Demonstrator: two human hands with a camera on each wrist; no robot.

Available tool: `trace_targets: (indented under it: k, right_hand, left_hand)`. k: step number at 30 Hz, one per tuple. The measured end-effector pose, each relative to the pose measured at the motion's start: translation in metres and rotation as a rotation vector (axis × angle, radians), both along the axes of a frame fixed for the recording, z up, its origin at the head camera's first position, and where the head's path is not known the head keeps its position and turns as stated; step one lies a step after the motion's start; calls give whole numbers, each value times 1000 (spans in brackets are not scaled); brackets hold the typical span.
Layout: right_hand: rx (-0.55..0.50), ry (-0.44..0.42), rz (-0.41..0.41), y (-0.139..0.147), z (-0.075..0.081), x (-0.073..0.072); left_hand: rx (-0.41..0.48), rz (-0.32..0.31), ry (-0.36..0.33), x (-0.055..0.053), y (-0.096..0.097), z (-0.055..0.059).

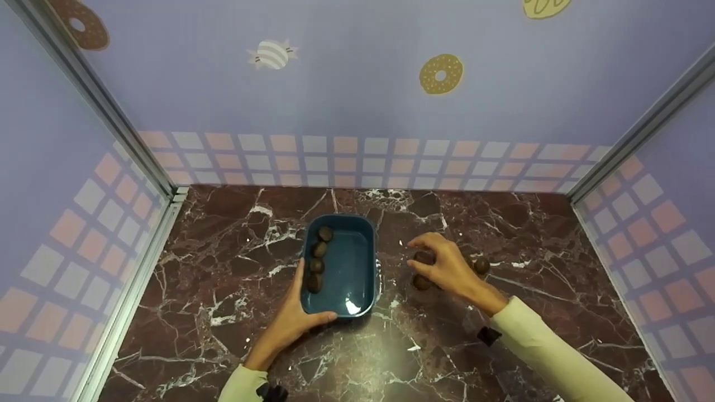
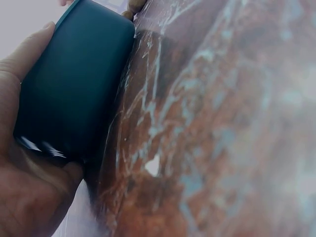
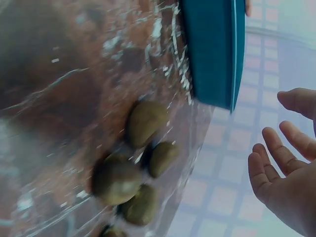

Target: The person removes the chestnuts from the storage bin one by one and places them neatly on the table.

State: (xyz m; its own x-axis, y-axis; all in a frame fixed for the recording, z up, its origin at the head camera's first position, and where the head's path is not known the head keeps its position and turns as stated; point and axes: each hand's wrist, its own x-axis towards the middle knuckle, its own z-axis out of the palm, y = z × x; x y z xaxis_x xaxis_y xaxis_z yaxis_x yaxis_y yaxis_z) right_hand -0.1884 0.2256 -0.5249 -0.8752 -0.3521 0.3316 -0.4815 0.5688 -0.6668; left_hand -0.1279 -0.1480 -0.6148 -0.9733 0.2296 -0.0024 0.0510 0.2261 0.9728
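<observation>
A deep teal rectangular dish (image 1: 349, 262) stands on the table, with several small round brown pieces (image 1: 317, 265) in a row along its inner left side. My left hand (image 1: 293, 315) grips its near left corner, thumb at the near rim and fingers along the left wall. The left wrist view shows that hand (image 2: 29, 173) around the end of the dish (image 2: 74, 79). To the right, my right hand (image 1: 444, 265) hovers over more brown pieces (image 1: 422, 282), thumb and fingers apart with nothing between them. In the right wrist view several pieces (image 3: 147, 121) lie clustered below the hand (image 3: 289, 158).
The dark red marbled tabletop (image 1: 475, 346) has white veins. A lilac back wall (image 1: 357, 100) with printed sweets and checks closes off the far side, and metal-framed side panels (image 1: 128, 257) stand left and right. One brown piece (image 1: 481, 265) lies beyond my right wrist.
</observation>
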Motion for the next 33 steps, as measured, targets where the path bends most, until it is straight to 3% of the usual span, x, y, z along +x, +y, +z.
trace_targets:
  k: [14, 22, 33]
  right_hand:
    - [53, -1, 182, -53, 5, -16]
    - [107, -39, 259, -83, -6, -21]
    - [149, -61, 306, -117, -20, -24]
  left_hand:
    - [20, 15, 1, 1, -3, -4]
    - [35, -9, -29, 3, -3, -1]
    - [65, -18, -2, -1, 0, -1]
